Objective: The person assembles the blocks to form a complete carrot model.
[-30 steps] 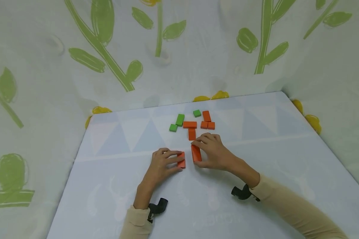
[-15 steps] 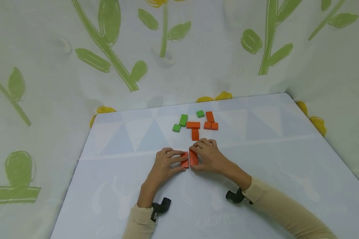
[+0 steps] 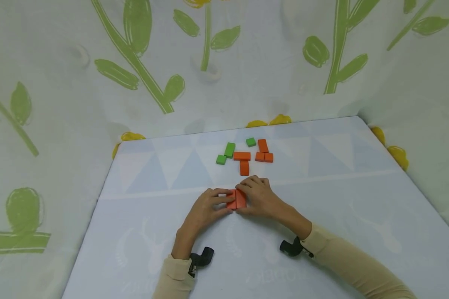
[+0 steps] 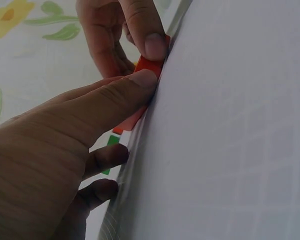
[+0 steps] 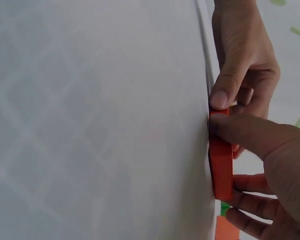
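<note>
A person in beige sleeves is working at a pale blue table (image 3: 142, 232) with both hands meeting over two orange blocks lying flat, side by side and touching. The left hand (image 3: 205, 205) is pinching the left orange block (image 3: 231, 200) between thumb and curled fingers; the right hand (image 3: 260, 195) is gripping the right orange block (image 3: 241, 198) the same way, thumb at its near end and fingers curling over the far end. In the wrist views, both thumbs are pressing against the near ends of the blocks on the table surface. Just beyond this pair, toward the far edge of the table, is sitting a loose cluster of pieces: an upright orange block (image 3: 244, 167) nearest the pair, a sideways orange block (image 3: 241, 156) touching its far end, three more orange pieces (image 3: 264, 151) to the right of that, and three green pieces (image 3: 227, 152) spread to the left and behind. Judging by the layout, the two held blocks are already joined into one neat pair, while the pieces of the cluster behind are lying ungathered.
</note>
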Available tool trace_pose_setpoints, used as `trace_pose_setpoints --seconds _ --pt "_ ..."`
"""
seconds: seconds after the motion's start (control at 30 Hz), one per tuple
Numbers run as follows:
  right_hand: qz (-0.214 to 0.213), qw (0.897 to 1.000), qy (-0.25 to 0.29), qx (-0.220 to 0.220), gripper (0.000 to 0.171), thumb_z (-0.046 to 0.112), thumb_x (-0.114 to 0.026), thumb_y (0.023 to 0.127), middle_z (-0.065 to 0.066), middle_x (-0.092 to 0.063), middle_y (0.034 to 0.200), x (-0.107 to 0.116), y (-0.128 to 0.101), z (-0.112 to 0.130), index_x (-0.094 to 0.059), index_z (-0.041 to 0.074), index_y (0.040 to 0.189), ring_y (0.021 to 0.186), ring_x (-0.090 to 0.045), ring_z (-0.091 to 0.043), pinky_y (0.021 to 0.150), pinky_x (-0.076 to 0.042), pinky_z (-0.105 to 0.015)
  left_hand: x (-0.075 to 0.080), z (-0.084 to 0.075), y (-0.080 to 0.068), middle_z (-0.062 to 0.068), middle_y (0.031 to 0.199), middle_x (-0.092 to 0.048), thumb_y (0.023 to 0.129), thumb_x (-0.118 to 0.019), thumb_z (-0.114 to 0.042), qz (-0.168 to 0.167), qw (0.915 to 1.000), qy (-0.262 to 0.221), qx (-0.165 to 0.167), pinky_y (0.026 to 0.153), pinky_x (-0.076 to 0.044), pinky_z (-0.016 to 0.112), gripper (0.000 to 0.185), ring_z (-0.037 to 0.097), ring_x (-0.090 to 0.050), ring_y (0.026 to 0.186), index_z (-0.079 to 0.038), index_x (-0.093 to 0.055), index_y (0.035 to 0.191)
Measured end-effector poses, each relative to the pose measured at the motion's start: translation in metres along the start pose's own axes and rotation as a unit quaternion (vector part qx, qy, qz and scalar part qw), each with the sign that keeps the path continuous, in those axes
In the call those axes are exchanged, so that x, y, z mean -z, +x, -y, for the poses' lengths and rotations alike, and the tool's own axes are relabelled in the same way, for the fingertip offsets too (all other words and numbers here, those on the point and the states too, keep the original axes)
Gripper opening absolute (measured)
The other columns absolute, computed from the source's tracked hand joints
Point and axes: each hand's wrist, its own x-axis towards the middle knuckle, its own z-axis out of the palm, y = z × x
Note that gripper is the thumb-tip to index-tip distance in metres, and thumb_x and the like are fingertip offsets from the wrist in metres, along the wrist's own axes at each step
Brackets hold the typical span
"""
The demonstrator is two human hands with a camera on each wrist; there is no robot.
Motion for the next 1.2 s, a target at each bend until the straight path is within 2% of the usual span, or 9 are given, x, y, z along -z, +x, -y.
trace_pose_setpoints --seconds 0.13,0.23,0.37,0.5,0.63,0.7,0.83,1.0,1.2 --pt "0.01 1.0 0.017 -0.02 0.071 0.058 -0.07 0.069 0.003 -0.051 0.124 0.01 0.001 -0.003 -0.054 0.019 0.127 0.117 -0.037 -0.017 0.091 -0.029 -0.046 0.0 -0.001 -0.001 -0.005 0.122 -0.055 0.078 -0.073 -0.028 0.006 0.9995 -0.026 0.019 0.089 -0.044 0.032 0.037 0.012 -0.05 0.112 -0.019 -0.067 0.114" --pt "0.005 0.999 0.034 -0.038 0.066 0.054 -0.069 0.074 0.001 -0.05 0.127 0.024 0.003 -0.014 -0.054 0.019 0.127 0.12 -0.035 -0.019 0.092 -0.027 -0.047 -0.001 -0.002 0.0 -0.006 0.121 -0.055 0.078 -0.074 -0.027 0.008 0.9988 -0.036 0.033 0.085 -0.046 0.031 0.036 0.012 -0.052 0.11 -0.02 -0.068 0.113" --pt "-0.016 0.998 0.032 -0.058 0.058 0.045 -0.069 0.078 -0.003 -0.05 0.128 0.043 0.011 -0.04 -0.054 0.017 0.127 0.12 -0.036 -0.023 0.093 -0.025 -0.048 -0.001 -0.004 0.001 -0.011 0.122 -0.053 0.08 -0.072 -0.029 0.014 0.9973 -0.044 0.058 0.083 -0.046 0.029 0.035 0.008 -0.052 0.107 -0.023 -0.067 0.114" --pt "-0.029 0.997 0.031 -0.07 0.055 0.038 -0.068 0.081 -0.006 -0.05 0.128 0.056 0.029 -0.069 -0.053 0.013 0.127 0.119 -0.036 -0.025 0.091 -0.026 -0.049 0.002 -0.004 -0.004 -0.016 0.122 -0.052 0.079 -0.072 -0.029 0.014 0.9955 -0.043 0.083 0.08 -0.047 0.027 0.034 0.005 -0.052 0.1 -0.026 -0.067 0.113" --pt "-0.02 0.996 0.034 -0.085 0.053 0.031 -0.067 0.082 -0.007 -0.048 0.13 0.065 0.044 -0.1 -0.052 0.012 0.128 0.12 -0.035 -0.027 0.09 -0.026 -0.05 0.0 -0.003 -0.006 -0.018 0.122 -0.051 0.079 -0.072 -0.03 0.016 0.9941 -0.052 0.094 0.079 -0.046 0.027 0.033 0.003 -0.051 0.103 -0.027 -0.068 0.111" --pt "-0.008 0.995 0.031 -0.097 0.053 0.028 -0.068 0.081 -0.007 -0.048 0.131 0.071 0.048 -0.115 -0.051 0.012 0.129 0.122 -0.033 -0.027 0.09 -0.025 -0.05 -0.003 -0.004 -0.004 -0.018 0.123 -0.051 0.08 -0.071 -0.03 0.021 0.9939 -0.062 0.089 0.08 -0.046 0.026 0.032 0.003 -0.05 0.103 -0.027 -0.067 0.112" --pt "0.026 0.993 0.029 -0.113 0.054 0.026 -0.068 0.081 -0.005 -0.046 0.133 0.072 0.059 -0.135 -0.049 0.013 0.13 0.125 -0.028 -0.027 0.091 -0.023 -0.05 -0.006 -0.003 -0.004 -0.019 0.123 -0.05 0.081 -0.07 -0.032 0.029 0.9931 -0.071 0.089 0.08 -0.045 0.025 0.032 0.002 -0.049 0.104 -0.028 -0.067 0.113" --pt "0.062 0.989 0.046 -0.128 0.057 0.026 -0.068 0.081 -0.005 -0.044 0.136 0.068 0.069 -0.149 -0.048 0.014 0.133 0.126 -0.025 -0.028 0.093 -0.021 -0.05 -0.004 -0.006 -0.004 -0.018 0.122 -0.051 0.08 -0.072 -0.03 0.026 0.9918 -0.074 0.101 0.078 -0.044 0.026 0.032 0.002 -0.048 0.105 -0.029 -0.067 0.112" --pt "0.08 0.986 0.062 -0.132 0.056 0.026 -0.067 0.081 -0.002 -0.044 0.137 0.06 0.076 -0.157 -0.048 0.016 0.133 0.126 -0.025 -0.026 0.094 -0.021 -0.048 -0.002 -0.005 -0.005 -0.019 0.123 -0.05 0.08 -0.071 -0.032 0.027 0.9924 -0.067 0.099 0.075 -0.043 0.025 0.032 0.003 -0.049 0.101 -0.03 -0.066 0.112"
